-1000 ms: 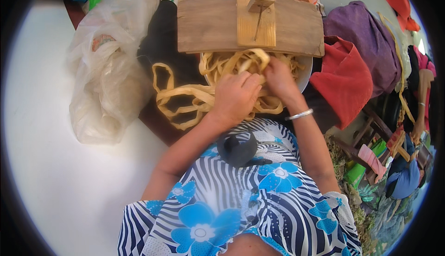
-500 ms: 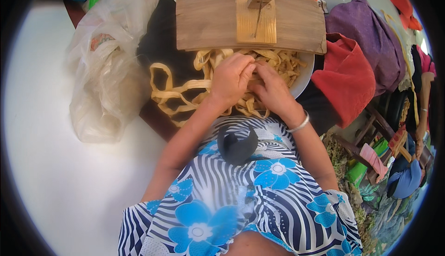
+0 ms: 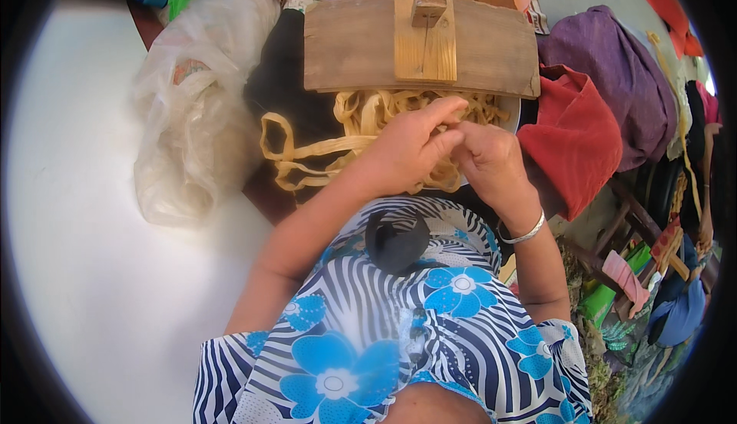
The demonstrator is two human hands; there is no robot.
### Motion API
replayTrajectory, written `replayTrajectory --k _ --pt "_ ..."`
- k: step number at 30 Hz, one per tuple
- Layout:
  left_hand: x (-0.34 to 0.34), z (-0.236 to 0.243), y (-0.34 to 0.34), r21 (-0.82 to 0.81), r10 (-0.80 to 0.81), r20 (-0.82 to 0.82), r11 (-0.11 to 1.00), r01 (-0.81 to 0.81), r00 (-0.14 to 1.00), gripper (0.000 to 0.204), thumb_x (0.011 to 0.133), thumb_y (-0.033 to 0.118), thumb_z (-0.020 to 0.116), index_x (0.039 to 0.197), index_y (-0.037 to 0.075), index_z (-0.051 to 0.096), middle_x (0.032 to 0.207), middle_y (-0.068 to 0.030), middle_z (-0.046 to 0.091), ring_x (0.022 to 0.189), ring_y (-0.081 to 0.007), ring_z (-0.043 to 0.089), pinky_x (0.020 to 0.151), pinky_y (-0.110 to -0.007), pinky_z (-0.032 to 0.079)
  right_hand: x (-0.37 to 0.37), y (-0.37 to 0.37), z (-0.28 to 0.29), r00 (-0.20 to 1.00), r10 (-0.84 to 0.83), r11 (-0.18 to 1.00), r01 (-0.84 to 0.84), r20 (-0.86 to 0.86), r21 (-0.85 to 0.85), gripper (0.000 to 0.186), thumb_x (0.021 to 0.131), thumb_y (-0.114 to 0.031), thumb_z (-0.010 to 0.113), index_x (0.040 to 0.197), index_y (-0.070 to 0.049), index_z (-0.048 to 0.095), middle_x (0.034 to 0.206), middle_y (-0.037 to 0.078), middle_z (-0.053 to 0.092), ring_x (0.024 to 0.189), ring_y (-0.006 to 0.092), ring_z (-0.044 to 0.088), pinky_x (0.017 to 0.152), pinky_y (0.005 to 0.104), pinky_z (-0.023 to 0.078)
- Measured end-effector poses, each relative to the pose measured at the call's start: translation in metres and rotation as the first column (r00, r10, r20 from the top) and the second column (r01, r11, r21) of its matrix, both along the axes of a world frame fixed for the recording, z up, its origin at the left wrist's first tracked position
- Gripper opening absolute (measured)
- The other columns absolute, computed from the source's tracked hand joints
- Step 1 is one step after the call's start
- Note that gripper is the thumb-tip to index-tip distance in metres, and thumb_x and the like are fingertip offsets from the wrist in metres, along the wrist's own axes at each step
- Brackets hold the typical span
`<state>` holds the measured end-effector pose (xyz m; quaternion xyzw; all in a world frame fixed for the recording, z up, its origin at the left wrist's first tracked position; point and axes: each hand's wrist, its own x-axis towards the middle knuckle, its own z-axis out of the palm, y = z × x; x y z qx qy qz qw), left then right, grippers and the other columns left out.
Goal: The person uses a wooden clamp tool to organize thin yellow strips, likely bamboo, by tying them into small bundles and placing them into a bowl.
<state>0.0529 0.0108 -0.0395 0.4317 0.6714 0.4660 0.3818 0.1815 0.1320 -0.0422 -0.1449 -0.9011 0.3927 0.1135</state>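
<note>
My left hand [image 3: 421, 141] and my right hand [image 3: 493, 155] meet over a heap of flat, tan, straw-like strips [image 3: 374, 114]. Both are closed, with thumbs and fingertips pressed together. Whatever lies between the fingertips is hidden by the hands. Loops of one long strip [image 3: 318, 149] trail out to the left over dark cloth. The heap sits in a pale, round-rimmed basin [image 3: 510, 109], mostly covered. Just beyond my hands, a brown wooden board [image 3: 349, 44] lies across the basin, with a paler wooden piece [image 3: 442, 59] and a small block [image 3: 427, 11] fixed on it.
To the left, a cloudy plastic bag [image 3: 203, 117] bulges beside a pale floor [image 3: 84, 193]. Red cloth [image 3: 572, 144] and purple cloth [image 3: 614, 78] lie to the right. Farther right are a wooden stool [image 3: 641, 220] and part of another person's arm [image 3: 708, 186].
Both hands have shifted right and slightly toward me, staying together. The right wrist has turned and bent more. The board and surroundings sit slightly lower and to the right in view.
</note>
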Motion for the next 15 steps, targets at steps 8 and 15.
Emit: replayTrajectory --k 8,15 --pt "-0.019 0.006 0.001 -0.194 -0.044 0.173 0.978 0.078 0.984 0.020 0.095 0.011 0.054 0.109 -0.001 0.062 0.088 -0.0060 0.064 0.079 -0.0106 0.054 0.068 -0.027 0.045 0.021 0.022 -0.016 0.957 -0.165 0.887 0.249 0.237 -0.388 0.022 0.093 -0.019 0.061 0.082 0.000 0.061 0.062 0.007 0.053 0.056 0.0180 0.052 0.054 0.0303 0.042" --pt "-0.039 0.012 0.015 -0.153 0.025 -0.429 0.983 -0.100 0.903 0.024 0.095 0.019 0.056 0.089 -0.002 0.067 0.074 -0.0019 0.062 0.070 -0.0078 0.052 0.063 -0.027 0.044 0.013 0.004 -0.016 0.960 0.112 0.843 0.045 0.258 -0.536 0.030 0.097 -0.018 0.055 0.073 0.001 0.059 0.063 -0.004 0.048 0.059 0.0024 0.041 0.050 0.0224 0.034"
